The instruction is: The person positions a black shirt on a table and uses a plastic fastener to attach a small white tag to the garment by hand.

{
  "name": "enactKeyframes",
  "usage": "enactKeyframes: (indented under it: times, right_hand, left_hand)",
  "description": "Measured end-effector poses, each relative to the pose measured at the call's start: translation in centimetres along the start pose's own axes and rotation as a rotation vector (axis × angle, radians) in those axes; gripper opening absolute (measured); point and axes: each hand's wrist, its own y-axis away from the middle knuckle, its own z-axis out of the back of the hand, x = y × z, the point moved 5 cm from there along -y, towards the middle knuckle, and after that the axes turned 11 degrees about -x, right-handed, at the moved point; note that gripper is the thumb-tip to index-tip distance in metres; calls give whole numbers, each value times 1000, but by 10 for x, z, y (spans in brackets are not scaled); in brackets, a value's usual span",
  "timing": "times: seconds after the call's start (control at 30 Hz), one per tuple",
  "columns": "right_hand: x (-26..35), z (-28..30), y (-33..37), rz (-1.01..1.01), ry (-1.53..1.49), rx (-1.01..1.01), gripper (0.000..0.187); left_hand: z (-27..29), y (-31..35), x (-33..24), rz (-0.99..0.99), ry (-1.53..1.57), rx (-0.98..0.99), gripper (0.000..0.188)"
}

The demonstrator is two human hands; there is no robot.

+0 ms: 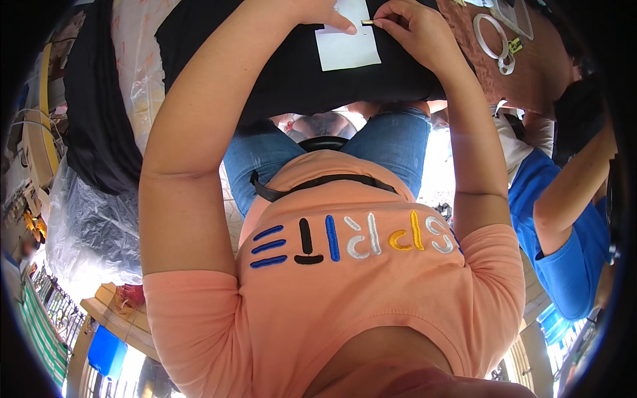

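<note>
A white paper piece [348, 53] lies on black cloth [285, 79] at the top of the view, with small dark spots at its left and right edges. My left hand [317, 12] rests on the paper's upper left, its thumb stretched out over it; the other fingers are mostly cut off by the frame. From the right, my right hand [415, 30] pinches a small thin piece with a shiny, pale end [367, 22] between thumb and forefinger. That end sits at the paper's right edge. The piece is too small to name surely.
To the right, a white tape roll [490, 36] lies on a brown-covered surface [531, 76]. A person in a blue garment [564, 245] sits close on my right. At left hang more black cloth [99, 113] and clear plastic sheeting [99, 225]. A blue container [107, 351] is at lower left.
</note>
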Motion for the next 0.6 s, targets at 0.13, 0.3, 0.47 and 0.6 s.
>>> enactKeyframes:
  times: [0.13,0.3,0.47,0.6]
  right_hand:
    - [1,0,-1,29,28,1,9]
    - [12,3,22,225,25,-76,17]
    - [32,3,55,428,105,-76,31]
    - [39,-4,58,485,125,-53,20]
  left_hand:
    - [-2,0,1,-3,-24,-22,105]
    - [4,1,2,13,7,9,106]
    - [22,6,-10,-44,14,-212,80]
    - [-9,-16,5,98,105,57,84]
